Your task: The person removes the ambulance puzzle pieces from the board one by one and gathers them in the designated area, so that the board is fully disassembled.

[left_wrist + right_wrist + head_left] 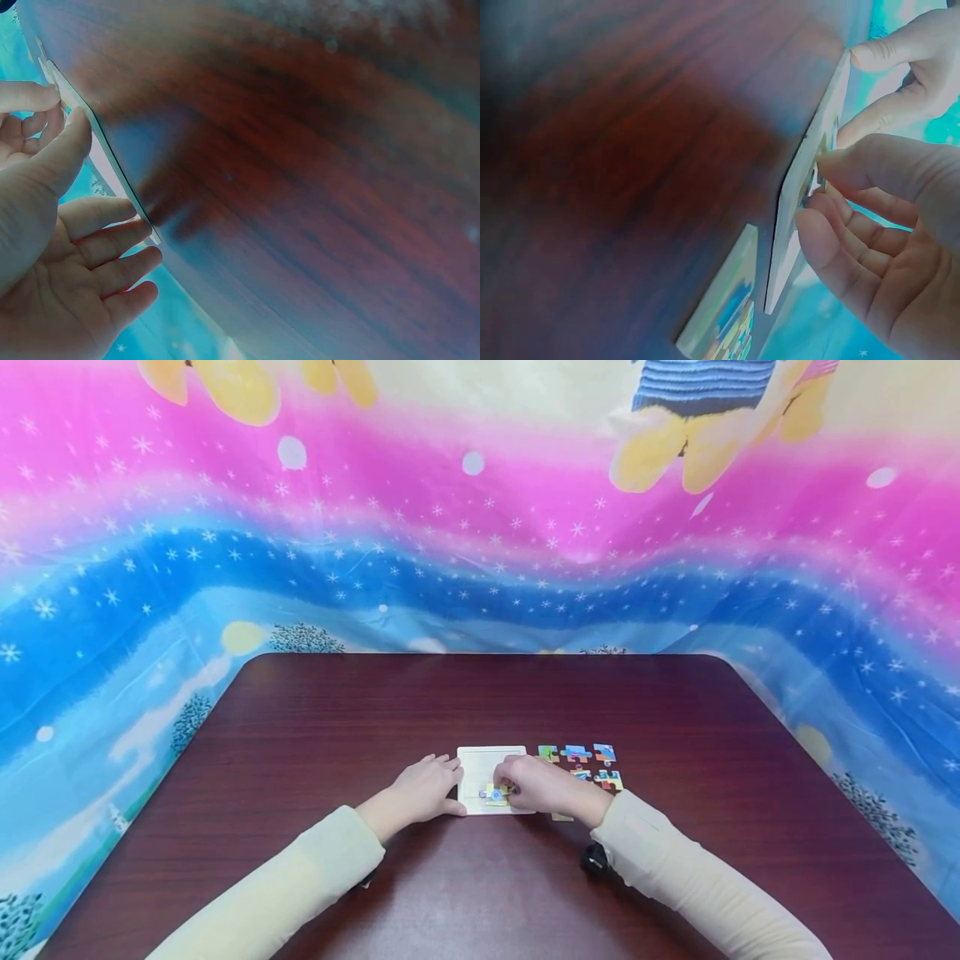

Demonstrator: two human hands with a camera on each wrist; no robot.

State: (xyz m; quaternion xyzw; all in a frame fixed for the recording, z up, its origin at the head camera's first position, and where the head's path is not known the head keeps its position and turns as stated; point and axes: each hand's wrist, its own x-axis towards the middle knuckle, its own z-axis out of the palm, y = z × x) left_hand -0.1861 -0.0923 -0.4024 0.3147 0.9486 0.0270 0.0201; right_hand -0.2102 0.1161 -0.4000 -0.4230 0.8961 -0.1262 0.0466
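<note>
A white puzzle tray point(474, 768) lies on the table, with yellow and blue puzzle pieces point(494, 795) along its near side. My left hand point(426, 787) rests at the tray's left side, fingers extended along the edge and thumb at the near corner. Over the tray's right half, my right hand point(542, 785) pinches a small puzzle piece point(814, 182) between thumb and fingers, low over the tray floor. Most of that piece is hidden by the fingers.
To the right of the tray, several loose jigsaw pieces point(576, 753) lie in rows on the dark wooden table point(360, 710). One more piece point(562, 817) shows partly beneath the right wrist. A patterned cloth point(480, 552) hangs behind the table.
</note>
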